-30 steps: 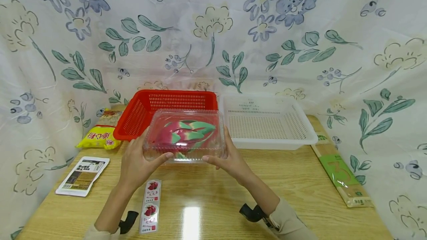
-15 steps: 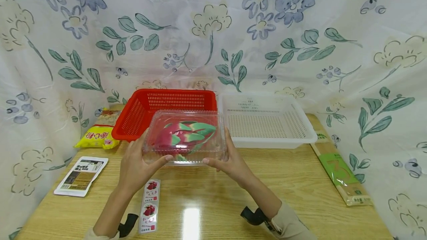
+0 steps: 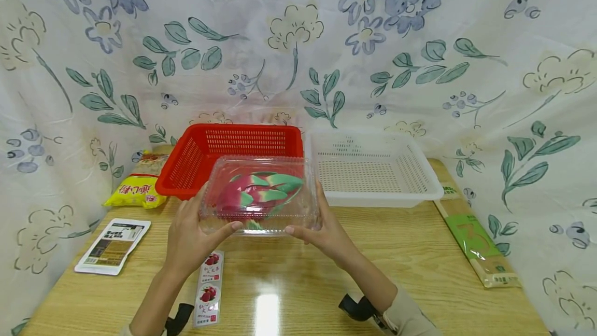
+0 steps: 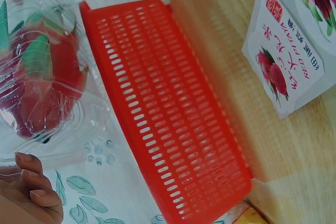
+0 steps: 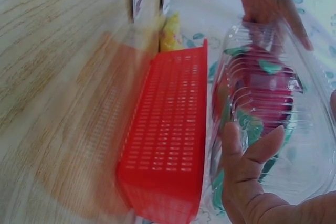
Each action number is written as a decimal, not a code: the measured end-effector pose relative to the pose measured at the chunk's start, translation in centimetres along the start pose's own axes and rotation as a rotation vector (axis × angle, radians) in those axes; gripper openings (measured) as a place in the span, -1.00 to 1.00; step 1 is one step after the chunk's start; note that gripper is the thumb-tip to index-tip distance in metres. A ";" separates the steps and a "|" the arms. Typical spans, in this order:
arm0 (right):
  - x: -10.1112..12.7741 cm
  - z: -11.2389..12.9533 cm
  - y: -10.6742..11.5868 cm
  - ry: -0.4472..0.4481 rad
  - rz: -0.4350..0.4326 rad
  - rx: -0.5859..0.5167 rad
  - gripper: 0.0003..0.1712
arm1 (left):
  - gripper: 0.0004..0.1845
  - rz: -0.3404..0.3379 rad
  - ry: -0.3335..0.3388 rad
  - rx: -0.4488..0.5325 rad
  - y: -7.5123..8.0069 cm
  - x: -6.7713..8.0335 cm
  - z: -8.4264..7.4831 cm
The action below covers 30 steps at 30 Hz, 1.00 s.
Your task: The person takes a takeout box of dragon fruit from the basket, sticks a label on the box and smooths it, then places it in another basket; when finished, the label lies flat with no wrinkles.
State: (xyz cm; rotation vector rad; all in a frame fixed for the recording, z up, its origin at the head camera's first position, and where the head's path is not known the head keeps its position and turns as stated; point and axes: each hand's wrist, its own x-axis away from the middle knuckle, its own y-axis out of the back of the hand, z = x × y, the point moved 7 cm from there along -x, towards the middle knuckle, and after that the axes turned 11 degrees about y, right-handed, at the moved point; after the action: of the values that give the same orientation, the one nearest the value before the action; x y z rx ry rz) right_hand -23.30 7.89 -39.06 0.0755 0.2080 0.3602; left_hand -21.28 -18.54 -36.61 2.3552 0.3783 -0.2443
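A clear plastic clamshell box [image 3: 218, 176] is held up in front of the baskets, its lid closed and its near side tilted down. Inside lies a pink-red dragon fruit [image 3: 261, 191] with green scales. My left hand [image 3: 190, 232] grips the box's left end, thumb along the near side and fingers partly hidden behind and below. At the other end my right hand [image 3: 330, 233] grips it the same way. In the right wrist view the right hand's curled fingers [image 5: 247, 174] touch the box's underside. Below the hands, a strip of dragon fruit stickers [image 3: 208, 292] lies on the table.
Behind the box stand a red basket [image 3: 170, 184] and a white basket [image 3: 373, 200], side by side. To the left lie a yellow food bag [image 3: 135, 192] and a white pouch [image 3: 113, 247]. A long green-and-tan packet [image 3: 478, 240] lies along the right edge. Floral cloth [image 3: 298, 82] hangs behind.
Both hands keep their grip. The box has sunk slightly and tipped a little. The head view has shifted marginally.
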 end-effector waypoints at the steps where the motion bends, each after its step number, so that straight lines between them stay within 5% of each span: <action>1: 0.1 0.0 0.0 -0.003 0.000 -0.003 0.37 | 0.04 0.001 0.004 0.000 0.0 0.1 0.0; 30: 2.8 0.4 -0.2 0.022 -0.032 -0.070 0.33 | 0.07 -0.041 -0.003 -0.024 0.0 2.8 -0.8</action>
State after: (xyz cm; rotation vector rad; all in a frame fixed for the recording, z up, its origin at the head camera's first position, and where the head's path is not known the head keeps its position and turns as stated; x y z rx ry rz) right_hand -20.60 8.70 -39.24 -0.0013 0.2183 0.3367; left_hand -18.58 -17.47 -36.80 2.3249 0.4269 -0.2611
